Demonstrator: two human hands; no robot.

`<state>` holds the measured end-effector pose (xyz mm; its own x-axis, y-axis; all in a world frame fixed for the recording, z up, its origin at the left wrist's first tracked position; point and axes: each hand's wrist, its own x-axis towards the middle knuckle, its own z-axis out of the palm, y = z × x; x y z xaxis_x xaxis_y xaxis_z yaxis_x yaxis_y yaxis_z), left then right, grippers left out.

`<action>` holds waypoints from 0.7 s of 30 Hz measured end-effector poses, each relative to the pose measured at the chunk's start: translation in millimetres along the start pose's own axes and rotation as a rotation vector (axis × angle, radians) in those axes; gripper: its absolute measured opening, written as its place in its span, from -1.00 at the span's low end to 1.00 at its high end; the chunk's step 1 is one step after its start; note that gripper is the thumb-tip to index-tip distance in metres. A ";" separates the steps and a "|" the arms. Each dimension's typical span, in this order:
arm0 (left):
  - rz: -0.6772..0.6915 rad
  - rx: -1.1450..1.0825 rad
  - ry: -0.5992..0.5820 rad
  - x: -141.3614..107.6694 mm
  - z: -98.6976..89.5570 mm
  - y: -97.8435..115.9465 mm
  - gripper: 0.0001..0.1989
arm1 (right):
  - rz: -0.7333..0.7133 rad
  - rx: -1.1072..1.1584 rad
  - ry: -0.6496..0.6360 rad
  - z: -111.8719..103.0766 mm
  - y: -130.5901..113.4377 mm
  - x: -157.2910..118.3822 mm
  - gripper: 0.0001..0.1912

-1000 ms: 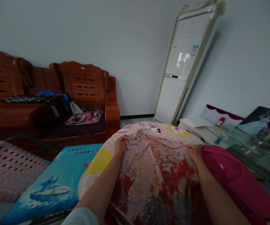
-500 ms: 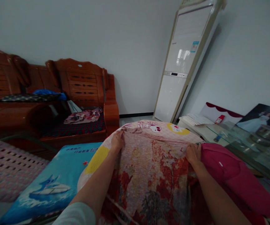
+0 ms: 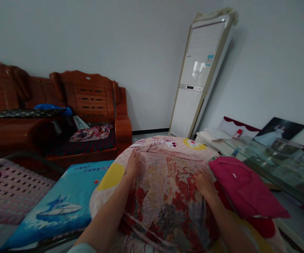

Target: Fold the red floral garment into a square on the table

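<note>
A patterned garment (image 3: pixel 167 186) in red, grey and beige lies spread over a rounded surface with a cartoon-print cover (image 3: pixel 112 177). Thin cords or straps trail across its near end. Along its left edge rests my left hand (image 3: pixel 133 166), fingers stretched out on the fabric. On the right side, my right hand (image 3: pixel 204 181) lies on the garment with its fingers extended; the fingertips are slightly blurred. Beside the right forearm is a folded deep-pink garment (image 3: pixel 246 186).
A blue printed cushion or bag (image 3: pixel 59 203) and a pink woven basket (image 3: pixel 12 193) are to the left. Behind stands a wooden sofa (image 3: pixel 94 98) with cloths on it. A tall air conditioner (image 3: pixel 190 84) fills the corner. On the right is a glass-topped table (image 3: pixel 267 165).
My hands have come off the garment's far corners and now lie flatter along its sides, the right one nearer me and further inward. The garment has settled lower; the view has shifted slightly.
</note>
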<state>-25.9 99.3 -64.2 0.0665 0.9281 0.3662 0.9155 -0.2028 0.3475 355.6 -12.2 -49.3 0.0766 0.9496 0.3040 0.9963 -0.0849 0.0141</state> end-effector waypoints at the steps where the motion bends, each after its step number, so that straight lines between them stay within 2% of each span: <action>1: 0.037 -0.004 -0.042 -5.5 -1.4 1.5 -0.49 | 0.005 0.035 -0.017 -0.2 -4.0 -9.9 -0.58; 5: 0.013 -0.001 -0.125 -19.6 -11.9 -2.1 -0.60 | 0.064 0.179 -0.069 -3.1 -4.2 -47.0 -0.58; 10: -0.021 -0.008 -0.135 -30.0 -25.6 -7.0 -0.59 | 0.159 0.342 0.113 -18.5 22.7 -91.1 -0.60; 15: 0.099 -0.003 -0.127 -69.8 -19.9 13.1 -0.62 | 0.453 0.235 0.197 -34.2 37.6 -129.5 -0.65; 18: 0.172 -0.006 -0.153 -101.8 -15.3 32.9 -0.59 | 0.490 0.101 0.169 -38.0 34.6 -143.2 -0.69; 21: 0.221 0.018 -0.142 -123.7 -15.9 48.2 -0.59 | 0.454 -0.032 0.125 -38.7 28.5 -151.0 -0.71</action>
<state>3.7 -30.2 -78.9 0.3197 0.8965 0.3067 0.8793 -0.4013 0.2564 371.0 -169.7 -57.9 0.4974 0.7706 0.3985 0.8610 -0.4947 -0.1180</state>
